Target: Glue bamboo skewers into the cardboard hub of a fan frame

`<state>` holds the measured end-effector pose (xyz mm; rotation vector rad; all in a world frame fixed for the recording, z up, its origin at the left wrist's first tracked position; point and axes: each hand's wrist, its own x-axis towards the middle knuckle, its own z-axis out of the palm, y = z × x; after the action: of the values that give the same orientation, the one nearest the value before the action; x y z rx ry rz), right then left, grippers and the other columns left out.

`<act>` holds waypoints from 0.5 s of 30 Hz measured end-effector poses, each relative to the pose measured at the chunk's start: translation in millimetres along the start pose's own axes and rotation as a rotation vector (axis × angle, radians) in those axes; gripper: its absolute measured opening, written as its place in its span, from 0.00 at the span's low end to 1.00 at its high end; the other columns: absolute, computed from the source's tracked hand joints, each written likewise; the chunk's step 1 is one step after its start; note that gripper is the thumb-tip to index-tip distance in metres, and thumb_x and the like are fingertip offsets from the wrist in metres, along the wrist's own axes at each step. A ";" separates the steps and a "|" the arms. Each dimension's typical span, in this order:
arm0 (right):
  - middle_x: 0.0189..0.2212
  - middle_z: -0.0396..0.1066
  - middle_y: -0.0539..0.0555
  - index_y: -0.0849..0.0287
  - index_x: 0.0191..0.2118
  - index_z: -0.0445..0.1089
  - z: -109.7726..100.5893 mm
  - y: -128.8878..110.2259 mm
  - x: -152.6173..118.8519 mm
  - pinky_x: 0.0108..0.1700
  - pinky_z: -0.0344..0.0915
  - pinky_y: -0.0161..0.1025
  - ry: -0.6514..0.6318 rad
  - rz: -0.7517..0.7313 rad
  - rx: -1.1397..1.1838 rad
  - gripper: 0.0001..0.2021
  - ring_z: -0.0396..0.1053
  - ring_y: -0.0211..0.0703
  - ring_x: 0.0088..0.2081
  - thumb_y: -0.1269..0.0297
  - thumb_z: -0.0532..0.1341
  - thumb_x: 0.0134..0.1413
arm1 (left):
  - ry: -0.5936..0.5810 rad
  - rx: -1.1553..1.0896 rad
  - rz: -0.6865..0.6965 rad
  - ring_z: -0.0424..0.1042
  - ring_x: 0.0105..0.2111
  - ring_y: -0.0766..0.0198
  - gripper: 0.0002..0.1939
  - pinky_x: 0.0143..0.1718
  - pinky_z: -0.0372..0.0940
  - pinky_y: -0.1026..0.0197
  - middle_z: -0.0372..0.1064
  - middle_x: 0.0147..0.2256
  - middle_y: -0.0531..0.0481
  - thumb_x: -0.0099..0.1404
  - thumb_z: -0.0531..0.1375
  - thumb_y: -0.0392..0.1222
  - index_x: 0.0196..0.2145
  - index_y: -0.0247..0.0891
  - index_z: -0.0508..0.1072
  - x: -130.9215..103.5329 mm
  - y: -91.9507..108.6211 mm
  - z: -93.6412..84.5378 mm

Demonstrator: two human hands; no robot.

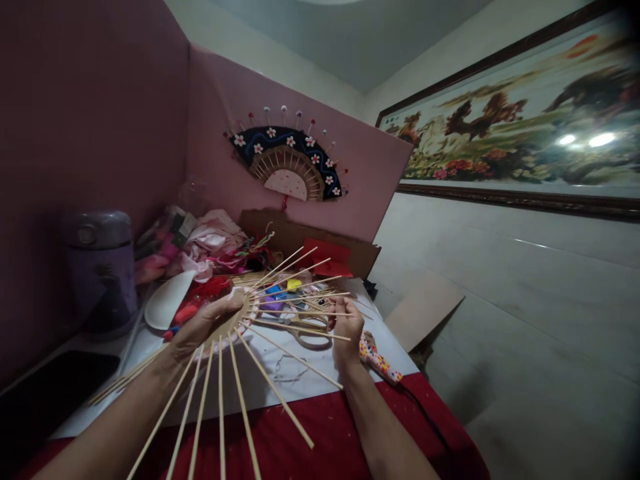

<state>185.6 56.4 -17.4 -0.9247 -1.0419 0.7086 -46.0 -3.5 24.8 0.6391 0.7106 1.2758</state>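
Note:
My left hand (207, 325) grips a half-round cardboard piece (235, 321), its thumb pressed on top near the rim. Thin wooden sticks (273, 385) fan outward from the piece, some toward me and others to the right. At the right side, my right hand (347, 325) has its fingers closed around the outer part of one stick. Under the fan lies a pair of scissors (313, 331), partly covered by the sticks. Close beside my right wrist is a glue gun (380, 360) with a colourful dotted pattern.
A finished decorated fan (290, 160) hangs on the pink panel (350, 180). Blue, purple and yellow lumps, loose sticks and pink cloth (217, 237) crowd the table's back. A white bowl (167, 300), purple flask (103, 273) and dark phone-like slab (65, 387) stand left.

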 end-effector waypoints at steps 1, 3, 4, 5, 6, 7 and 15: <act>0.17 0.59 0.44 0.63 0.33 0.66 -1.2 0.5 1.5 0.16 0.50 0.30 0.004 -0.009 -0.035 0.20 0.51 0.30 0.15 0.48 0.54 0.49 | 0.006 -0.034 -0.024 0.72 0.18 0.61 0.08 0.18 0.69 0.64 0.73 0.23 0.43 0.55 0.54 0.27 0.34 0.29 0.70 -1.4 1.9 0.1; 0.17 0.61 0.46 0.62 0.31 0.68 -1.5 0.8 1.0 0.18 0.52 0.30 -0.038 -0.043 -0.179 0.19 0.54 0.31 0.16 0.49 0.54 0.49 | 0.028 -0.105 -0.068 0.71 0.15 0.62 0.09 0.17 0.69 0.63 0.73 0.21 0.43 0.55 0.52 0.26 0.33 0.28 0.69 -3.4 7.3 -0.3; 0.17 0.63 0.47 0.62 0.29 0.68 -0.6 0.2 -0.9 0.20 0.54 0.31 -0.090 -0.065 -0.284 0.17 0.57 0.33 0.18 0.51 0.54 0.49 | 0.038 -0.144 -0.073 0.71 0.15 0.62 0.09 0.16 0.69 0.64 0.72 0.21 0.42 0.55 0.51 0.25 0.33 0.27 0.69 -3.8 10.6 -1.0; 0.18 0.65 0.48 0.62 0.27 0.69 1.0 -1.2 -3.9 0.22 0.55 0.31 -0.161 -0.088 -0.402 0.15 0.59 0.34 0.19 0.54 0.54 0.49 | 0.046 -0.187 -0.055 0.71 0.16 0.62 0.11 0.17 0.69 0.64 0.72 0.21 0.42 0.56 0.50 0.25 0.34 0.27 0.69 -3.8 14.0 -2.3; 0.19 0.66 0.50 0.61 0.26 0.70 3.2 -3.7 -7.7 0.23 0.56 0.32 -0.253 -0.110 -0.529 0.14 0.61 0.35 0.21 0.56 0.54 0.49 | 0.052 -0.227 -0.026 0.72 0.17 0.62 0.12 0.18 0.70 0.65 0.72 0.21 0.42 0.56 0.49 0.24 0.35 0.27 0.69 -3.6 17.4 -4.0; 0.20 0.68 0.50 0.60 0.25 0.70 6.0 -7.2 -12.1 0.25 0.57 0.32 -0.361 -0.136 -0.655 0.12 0.63 0.36 0.23 0.59 0.54 0.49 | 0.056 -0.262 0.012 0.72 0.18 0.62 0.14 0.19 0.70 0.65 0.72 0.22 0.43 0.55 0.48 0.24 0.37 0.27 0.69 -3.0 20.5 -6.1; 0.38 0.69 0.54 0.58 0.41 0.68 63.5 -37.6 -53.7 0.34 0.61 0.35 -1.171 -0.773 -1.141 0.13 0.67 0.41 0.36 0.68 0.54 0.48 | 0.007 -0.384 0.212 0.68 0.15 0.67 0.12 0.11 0.62 0.71 0.71 0.22 0.45 0.54 0.49 0.25 0.35 0.28 0.69 -4.0 33.3 -16.3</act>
<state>109.7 12.7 8.1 -0.8546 -2.8068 -0.1825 -79.7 -0.9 40.5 0.4009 0.3926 1.5610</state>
